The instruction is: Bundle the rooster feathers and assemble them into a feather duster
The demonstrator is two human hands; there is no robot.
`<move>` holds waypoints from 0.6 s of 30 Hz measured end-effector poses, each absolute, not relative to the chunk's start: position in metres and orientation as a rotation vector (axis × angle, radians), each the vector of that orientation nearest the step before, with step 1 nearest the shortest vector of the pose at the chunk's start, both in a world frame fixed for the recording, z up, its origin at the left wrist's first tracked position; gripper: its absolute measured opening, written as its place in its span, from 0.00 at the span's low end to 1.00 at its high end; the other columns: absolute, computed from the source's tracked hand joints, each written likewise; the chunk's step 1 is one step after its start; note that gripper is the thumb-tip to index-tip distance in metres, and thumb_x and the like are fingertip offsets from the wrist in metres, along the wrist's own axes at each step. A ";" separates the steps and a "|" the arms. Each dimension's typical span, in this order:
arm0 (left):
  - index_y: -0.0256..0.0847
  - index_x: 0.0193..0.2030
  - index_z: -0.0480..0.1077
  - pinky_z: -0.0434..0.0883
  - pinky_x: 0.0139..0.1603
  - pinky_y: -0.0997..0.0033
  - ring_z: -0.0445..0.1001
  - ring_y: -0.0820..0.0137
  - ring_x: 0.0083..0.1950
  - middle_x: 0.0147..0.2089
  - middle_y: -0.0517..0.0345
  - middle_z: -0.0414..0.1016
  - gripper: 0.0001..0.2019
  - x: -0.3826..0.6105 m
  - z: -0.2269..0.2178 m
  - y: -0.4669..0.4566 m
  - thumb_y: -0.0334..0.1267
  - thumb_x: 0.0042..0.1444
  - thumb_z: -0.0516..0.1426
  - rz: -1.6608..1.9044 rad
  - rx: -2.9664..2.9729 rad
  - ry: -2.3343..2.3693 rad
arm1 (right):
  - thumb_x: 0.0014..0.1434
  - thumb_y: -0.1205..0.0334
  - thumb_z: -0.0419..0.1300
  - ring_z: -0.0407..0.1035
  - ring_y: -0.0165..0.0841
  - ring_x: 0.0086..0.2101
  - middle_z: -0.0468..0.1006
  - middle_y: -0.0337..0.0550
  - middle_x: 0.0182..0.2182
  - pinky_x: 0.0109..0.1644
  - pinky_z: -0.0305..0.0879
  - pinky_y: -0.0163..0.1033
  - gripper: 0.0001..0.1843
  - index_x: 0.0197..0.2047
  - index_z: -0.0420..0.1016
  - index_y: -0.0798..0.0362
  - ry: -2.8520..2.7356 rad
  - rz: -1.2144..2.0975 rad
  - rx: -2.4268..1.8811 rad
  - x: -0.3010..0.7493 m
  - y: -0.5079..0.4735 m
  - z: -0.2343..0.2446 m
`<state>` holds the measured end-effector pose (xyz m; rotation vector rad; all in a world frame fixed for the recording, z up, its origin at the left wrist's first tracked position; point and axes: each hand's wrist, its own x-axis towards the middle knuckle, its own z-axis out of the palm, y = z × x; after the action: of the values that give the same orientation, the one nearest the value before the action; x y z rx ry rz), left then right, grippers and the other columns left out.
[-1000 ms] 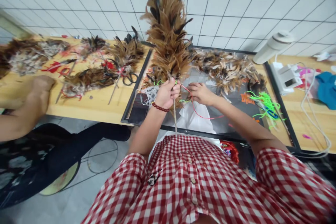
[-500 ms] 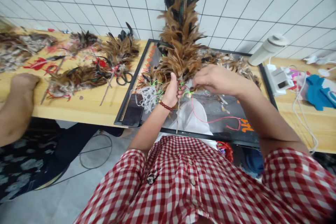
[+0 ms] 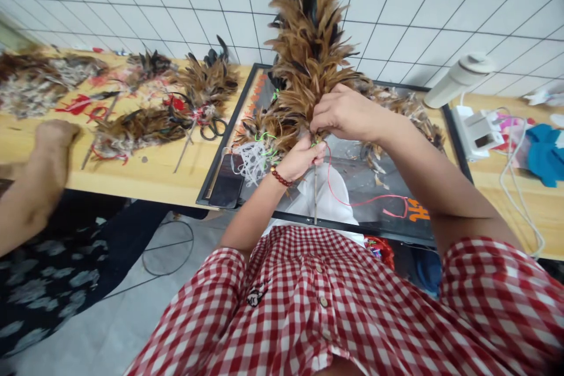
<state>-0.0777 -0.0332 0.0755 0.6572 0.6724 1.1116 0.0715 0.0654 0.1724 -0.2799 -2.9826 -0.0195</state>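
A tall feather duster [image 3: 311,53], brown with black feathers at its top, stands upright in front of me against the tiled wall. My left hand [image 3: 303,160] is closed round its thin stick [image 3: 315,197], just below the lowest feathers. At the base of the feathers, my right hand [image 3: 346,113] has its fingers pinched together. Whatever lies between those fingers is hidden. A pink-red string [image 3: 365,202] runs from beside my left hand across the black-framed board [image 3: 392,224]. Loose brown feathers [image 3: 268,123] lie left of the stick, and more feathers [image 3: 400,108] lie to the right.
White strips [image 3: 251,163] and a dark phone [image 3: 225,185] lie on the board's left. Beyond are scissors [image 3: 214,129] and a smaller feather duster [image 3: 141,129]. Another person's hand [image 3: 55,135] rests far left. A white bottle [image 3: 460,79] and power strip [image 3: 478,132] stand right.
My right hand has moved left from the feathers on the right to the base of the duster. My left hand has turned on the stick, and the duster has shifted slightly right.
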 end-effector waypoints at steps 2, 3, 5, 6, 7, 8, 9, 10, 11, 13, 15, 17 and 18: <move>0.41 0.38 0.63 0.58 0.26 0.83 0.61 0.80 0.27 0.30 0.66 0.64 0.14 -0.072 0.075 -0.032 0.30 0.58 0.67 1.139 0.664 0.720 | 0.69 0.62 0.54 0.69 0.38 0.44 0.82 0.41 0.37 0.53 0.54 0.49 0.15 0.46 0.84 0.45 -2.966 -0.009 -0.283 0.073 0.064 0.171; 0.41 0.37 0.62 0.57 0.25 0.83 0.61 0.80 0.27 0.29 0.66 0.64 0.14 -0.071 0.075 -0.031 0.31 0.60 0.66 1.153 0.666 0.746 | 0.69 0.62 0.55 0.68 0.39 0.45 0.82 0.41 0.38 0.54 0.54 0.51 0.15 0.46 0.84 0.45 -2.947 -0.001 -0.301 0.075 0.064 0.169; 0.40 0.35 0.61 0.53 0.23 0.84 0.60 0.81 0.26 0.28 0.66 0.63 0.14 -0.070 0.076 -0.030 0.32 0.62 0.64 1.175 0.673 0.778 | 0.70 0.58 0.55 0.68 0.43 0.49 0.81 0.44 0.42 0.57 0.56 0.54 0.14 0.47 0.84 0.44 -2.840 0.003 -0.432 0.084 0.061 0.161; 0.40 0.34 0.61 0.51 0.23 0.85 0.60 0.81 0.26 0.28 0.66 0.62 0.14 -0.070 0.077 -0.029 0.32 0.62 0.64 1.187 0.675 0.784 | 0.70 0.55 0.55 0.68 0.45 0.52 0.81 0.46 0.46 0.58 0.57 0.55 0.15 0.48 0.83 0.44 -2.735 0.007 -0.558 0.089 0.059 0.154; 0.39 0.32 0.60 0.50 0.22 0.85 0.60 0.82 0.26 0.28 0.66 0.62 0.14 -0.072 0.079 -0.029 0.33 0.63 0.63 1.196 0.676 0.788 | 0.71 0.52 0.54 0.67 0.47 0.54 0.79 0.48 0.49 0.59 0.58 0.56 0.16 0.50 0.82 0.44 -2.589 0.028 -0.713 0.094 0.056 0.144; 0.39 0.31 0.60 0.49 0.22 0.85 0.60 0.82 0.26 0.28 0.65 0.62 0.15 -0.073 0.080 -0.028 0.33 0.64 0.63 1.200 0.677 0.794 | 0.71 0.47 0.52 0.67 0.48 0.55 0.78 0.50 0.52 0.60 0.60 0.57 0.19 0.53 0.80 0.45 -2.418 0.082 -0.869 0.099 0.053 0.131; 0.39 0.30 0.59 0.49 0.22 0.85 0.60 0.82 0.25 0.27 0.65 0.62 0.15 -0.075 0.082 -0.027 0.34 0.65 0.62 1.201 0.678 0.805 | 0.71 0.43 0.51 0.67 0.48 0.56 0.76 0.52 0.53 0.59 0.63 0.56 0.23 0.56 0.77 0.46 -2.238 0.187 -1.009 0.102 0.049 0.116; 0.39 0.30 0.59 0.49 0.21 0.85 0.59 0.82 0.25 0.27 0.66 0.62 0.16 -0.076 0.083 -0.026 0.34 0.66 0.61 1.203 0.681 0.822 | 0.70 0.37 0.50 0.68 0.47 0.54 0.76 0.53 0.52 0.58 0.65 0.55 0.27 0.58 0.75 0.47 -2.074 0.352 -1.108 0.104 0.043 0.100; 0.39 0.30 0.59 0.49 0.21 0.84 0.59 0.82 0.24 0.26 0.66 0.61 0.16 -0.078 0.085 -0.025 0.34 0.67 0.60 1.206 0.689 0.842 | 0.66 0.32 0.53 0.70 0.45 0.51 0.76 0.53 0.50 0.56 0.68 0.53 0.32 0.59 0.73 0.47 -1.963 0.589 -1.150 0.104 0.037 0.084; 0.39 0.30 0.59 0.49 0.21 0.83 0.58 0.82 0.23 0.26 0.66 0.61 0.15 -0.079 0.088 -0.022 0.33 0.69 0.56 1.213 0.724 0.897 | 0.54 0.26 0.63 0.72 0.40 0.42 0.77 0.48 0.42 0.50 0.71 0.48 0.40 0.56 0.72 0.49 -1.837 1.173 -1.141 0.103 0.025 0.059; 0.39 0.30 0.58 0.49 0.22 0.82 0.57 0.82 0.22 0.25 0.67 0.61 0.15 -0.080 0.089 -0.019 0.31 0.71 0.52 1.221 0.778 0.973 | 0.46 0.26 0.68 0.68 0.33 0.30 0.72 0.38 0.30 0.39 0.69 0.42 0.41 0.51 0.73 0.50 -1.766 1.639 -1.090 0.103 0.014 0.052; 0.40 0.31 0.59 0.50 0.23 0.81 0.56 0.82 0.22 0.25 0.68 0.61 0.13 -0.082 0.089 -0.016 0.29 0.70 0.52 1.233 0.834 1.050 | 0.51 0.27 0.65 0.56 0.28 0.22 0.62 0.31 0.22 0.30 0.58 0.37 0.35 0.44 0.76 0.51 -1.801 1.726 -1.093 0.109 0.007 0.064; 0.41 0.33 0.60 0.52 0.24 0.80 0.57 0.81 0.22 0.25 0.68 0.61 0.11 -0.084 0.087 -0.014 0.29 0.68 0.55 1.244 0.839 1.072 | 0.56 0.28 0.61 0.53 0.28 0.21 0.61 0.31 0.21 0.29 0.54 0.36 0.32 0.41 0.77 0.51 -1.893 1.608 -1.109 0.114 0.006 0.077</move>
<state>-0.0836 -0.0138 0.0874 0.8389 1.0718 1.2441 0.1140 0.0063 0.0765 -1.1086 -1.8932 1.6080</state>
